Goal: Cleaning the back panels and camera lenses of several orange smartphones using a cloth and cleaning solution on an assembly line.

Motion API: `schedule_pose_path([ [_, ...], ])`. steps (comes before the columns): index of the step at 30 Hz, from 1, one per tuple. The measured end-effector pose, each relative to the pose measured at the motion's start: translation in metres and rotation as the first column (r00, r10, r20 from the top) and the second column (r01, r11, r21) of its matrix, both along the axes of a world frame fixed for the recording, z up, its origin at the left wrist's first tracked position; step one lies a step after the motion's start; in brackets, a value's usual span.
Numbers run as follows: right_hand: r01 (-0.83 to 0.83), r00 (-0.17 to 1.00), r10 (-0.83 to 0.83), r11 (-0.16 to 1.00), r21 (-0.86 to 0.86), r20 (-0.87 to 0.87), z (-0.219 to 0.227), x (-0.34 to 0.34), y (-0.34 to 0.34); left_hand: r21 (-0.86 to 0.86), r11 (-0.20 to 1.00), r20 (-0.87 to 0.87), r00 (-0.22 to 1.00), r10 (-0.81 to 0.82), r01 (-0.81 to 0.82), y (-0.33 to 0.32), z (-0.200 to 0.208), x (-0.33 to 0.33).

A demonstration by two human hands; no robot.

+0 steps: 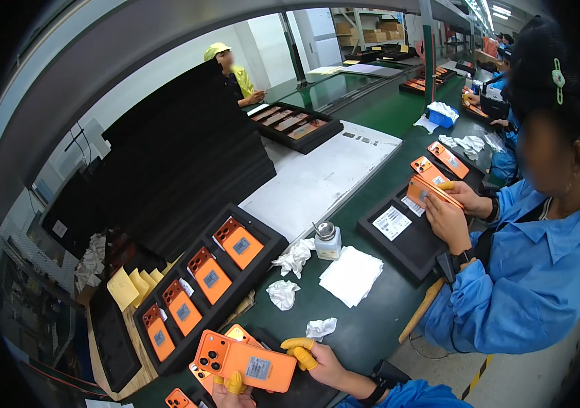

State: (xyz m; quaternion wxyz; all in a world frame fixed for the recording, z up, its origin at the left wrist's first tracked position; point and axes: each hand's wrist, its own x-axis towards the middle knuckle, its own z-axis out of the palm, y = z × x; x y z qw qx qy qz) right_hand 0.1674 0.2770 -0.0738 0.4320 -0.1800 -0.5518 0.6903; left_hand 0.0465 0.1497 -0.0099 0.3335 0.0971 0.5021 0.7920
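An orange smartphone [244,359] with a grey label and several camera lenses on its back is held tilted low in the head view. My left hand [232,393], in yellow finger cots, grips it from below, with a thumb on its lower edge. At its right end, my right hand [320,364] pinches near the corner, also in yellow finger cots. Behind it, partly covered, more orange phones [240,333] lie in a dark tray. Another orange phone [178,398] shows at the lower edge.
A black foam tray [262,255] holds several orange phones on the left. Nearby are a dispenser bottle [328,242], white wipes [351,275] and crumpled tissues [283,294]. A co-worker in blue [528,251] handles a phone at right; a person in yellow [239,78] stands across the bench.
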Motion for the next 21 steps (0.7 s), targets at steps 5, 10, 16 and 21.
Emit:
schedule_pose_path([
  [5,-0.065,0.994,0.061,0.997,0.046,0.088,-0.002,0.002,0.001,0.002,1.0,-0.002,1.0,-0.005,0.005,0.0,-0.002,-0.002],
  [10,-0.072,0.986,0.064,0.996,0.044,0.157,0.001,0.001,0.002,-0.073,0.997,-0.011,1.0,-0.015,0.015,-0.006,-0.012,-0.01],
  [16,-0.084,0.987,0.072,0.993,0.078,0.144,-0.005,-0.002,0.003,-0.015,0.999,-0.025,0.999,0.033,-0.033,0.008,0.007,0.003],
  [21,-0.034,0.995,0.032,0.999,0.022,0.093,-0.002,-0.003,0.002,0.002,0.999,-0.072,0.997,-0.035,0.035,0.008,0.008,0.003],
])
